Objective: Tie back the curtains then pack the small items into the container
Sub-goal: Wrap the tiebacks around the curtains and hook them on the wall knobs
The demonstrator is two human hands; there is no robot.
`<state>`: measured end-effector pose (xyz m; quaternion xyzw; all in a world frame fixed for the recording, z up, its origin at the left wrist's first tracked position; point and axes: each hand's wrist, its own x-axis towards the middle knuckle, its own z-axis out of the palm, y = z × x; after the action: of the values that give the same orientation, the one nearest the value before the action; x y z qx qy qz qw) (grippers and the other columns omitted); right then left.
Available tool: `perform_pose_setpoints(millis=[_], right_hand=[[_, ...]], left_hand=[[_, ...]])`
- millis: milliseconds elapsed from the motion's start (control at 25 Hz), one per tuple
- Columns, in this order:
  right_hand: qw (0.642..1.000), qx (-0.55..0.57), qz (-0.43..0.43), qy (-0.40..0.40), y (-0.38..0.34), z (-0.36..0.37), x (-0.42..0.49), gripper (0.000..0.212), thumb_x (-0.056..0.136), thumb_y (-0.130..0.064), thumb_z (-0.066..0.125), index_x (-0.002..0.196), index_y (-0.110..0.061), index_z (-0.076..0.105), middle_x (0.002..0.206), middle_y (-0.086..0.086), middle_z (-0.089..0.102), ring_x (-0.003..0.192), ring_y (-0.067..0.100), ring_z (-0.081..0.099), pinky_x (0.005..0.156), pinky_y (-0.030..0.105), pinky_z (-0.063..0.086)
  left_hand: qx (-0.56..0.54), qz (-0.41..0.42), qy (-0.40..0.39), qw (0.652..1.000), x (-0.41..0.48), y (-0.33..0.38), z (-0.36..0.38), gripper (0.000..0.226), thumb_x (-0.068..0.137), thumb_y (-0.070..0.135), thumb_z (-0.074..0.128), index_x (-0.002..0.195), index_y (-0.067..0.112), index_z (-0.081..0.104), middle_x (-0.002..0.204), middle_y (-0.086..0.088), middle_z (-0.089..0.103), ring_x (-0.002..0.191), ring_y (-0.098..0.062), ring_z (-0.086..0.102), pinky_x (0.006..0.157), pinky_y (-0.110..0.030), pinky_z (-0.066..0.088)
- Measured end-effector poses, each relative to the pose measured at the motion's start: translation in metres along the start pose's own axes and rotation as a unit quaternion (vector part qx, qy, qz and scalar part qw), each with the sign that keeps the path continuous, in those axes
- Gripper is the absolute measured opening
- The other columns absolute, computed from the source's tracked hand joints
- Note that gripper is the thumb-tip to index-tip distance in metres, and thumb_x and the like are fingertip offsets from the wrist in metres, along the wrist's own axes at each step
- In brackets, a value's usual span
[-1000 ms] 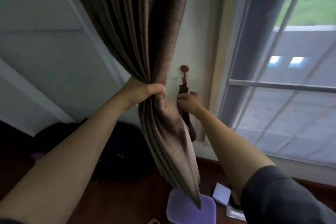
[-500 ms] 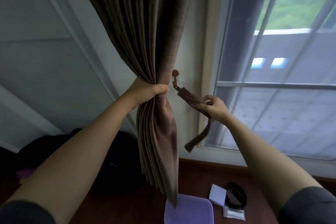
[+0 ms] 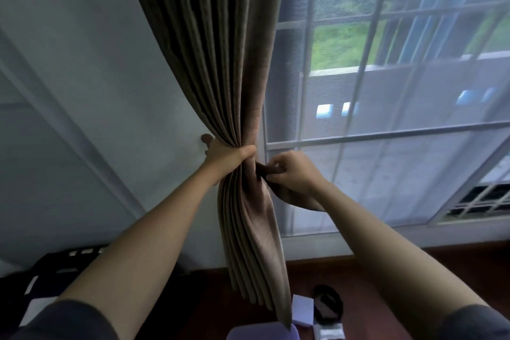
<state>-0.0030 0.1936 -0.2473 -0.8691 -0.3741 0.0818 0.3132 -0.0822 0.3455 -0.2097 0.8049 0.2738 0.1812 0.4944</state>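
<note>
Both forearms are bare from wrist to above the elbow. Dark grey short sleeves: left sleeve, right sleeve. No rings, watch or bands on left hand or right hand.

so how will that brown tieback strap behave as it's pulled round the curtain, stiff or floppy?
Probably floppy: the tieback strap sags in a curve below the right hand pinching it. Likely light, since a fingertip pinch carries it. The curtain looks bulkier; the left hand grips its folds in a full fist, so it may spring open if released.
</note>
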Motion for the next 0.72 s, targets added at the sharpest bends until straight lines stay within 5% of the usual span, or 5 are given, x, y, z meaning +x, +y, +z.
perform_pose_setpoints(millis=[280, 480, 600, 720], right_hand=[[0.970, 0.160, 0.114, 0.145, -0.024, 0.045, -0.027, 0.031, 0.075, -0.021, 0.065, 0.105, -0.017, 0.068, 0.095, 0.005, 0.066, 0.090, 0.022, 0.062, 0.078, 0.031, 0.046], [0.903, 0.349, 0.178, 0.176, -0.047, 0.072, -0.027, 0.037, 0.089, -0.018, 0.045, 0.121, -0.008, 0.058, 0.131, 0.006, 0.044, 0.121, 0.019, 0.047, 0.104, 0.024, 0.031], [0.883, 0.373, 0.183, 0.220, -0.054, 0.081, -0.023, 0.047, 0.077, -0.025, 0.044, 0.118, -0.008, 0.058, 0.123, 0.011, 0.054, 0.117, 0.022, 0.049, 0.106, 0.039, 0.037], [0.873, 0.397, 0.180, 0.220, -0.060, 0.087, -0.020, 0.050, 0.068, -0.035, 0.058, 0.114, -0.016, 0.051, 0.114, 0.005, 0.054, 0.110, 0.022, 0.052, 0.097, 0.044, 0.044]], left_hand=[[0.082, -0.025, 0.011, 0.996, 0.019, 0.018, 0.025, 0.057, 0.064, 0.039, 0.072, 0.114, 0.014, 0.061, 0.111, -0.004, 0.065, 0.102, -0.019, 0.059, 0.082, -0.026, 0.048], [0.078, -0.055, -0.021, 0.995, 0.018, 0.029, 0.025, 0.044, 0.049, 0.040, 0.068, 0.087, 0.021, 0.061, 0.089, -0.002, 0.067, 0.082, -0.021, 0.065, 0.071, -0.033, 0.059], [0.060, -0.063, -0.047, 0.995, 0.020, 0.029, 0.024, 0.024, 0.064, 0.031, 0.073, 0.076, 0.022, 0.054, 0.074, -0.001, 0.060, 0.064, -0.017, 0.058, 0.063, -0.031, 0.054], [0.054, -0.060, -0.050, 0.995, 0.021, 0.027, 0.024, 0.027, 0.067, 0.030, 0.075, 0.085, 0.021, 0.058, 0.086, -0.001, 0.064, 0.073, -0.015, 0.060, 0.073, -0.033, 0.056]])
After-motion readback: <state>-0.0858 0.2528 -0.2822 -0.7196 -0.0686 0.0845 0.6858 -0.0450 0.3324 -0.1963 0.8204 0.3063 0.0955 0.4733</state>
